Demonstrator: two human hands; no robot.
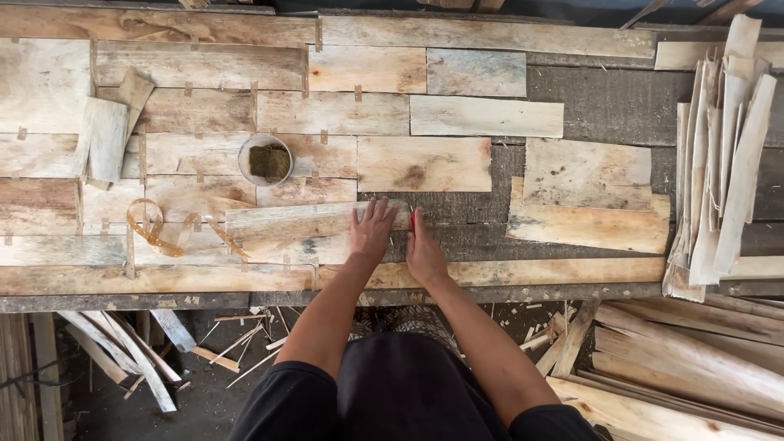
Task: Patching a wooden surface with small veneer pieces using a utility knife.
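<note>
My left hand (371,231) lies flat with fingers spread on the right end of a thin wood veneer strip (302,220) that rests on the workbench. My right hand (423,249) sits edge-on just right of that strip's end, fingers together and pointing away from me. Around the strip, several pale veneer pieces (425,163) lie edge to edge in rows, joined with small tape tabs. A loose curl of brown tape (155,224) lies to the left of the strip.
A small round bowl (265,159) with dark contents stands on the veneer sheets. Loose veneer sheets (588,200) lie at the right, a stack of narrow strips (719,163) at the far right. Scraps and offcuts (686,359) cover the floor below the bench edge (122,302).
</note>
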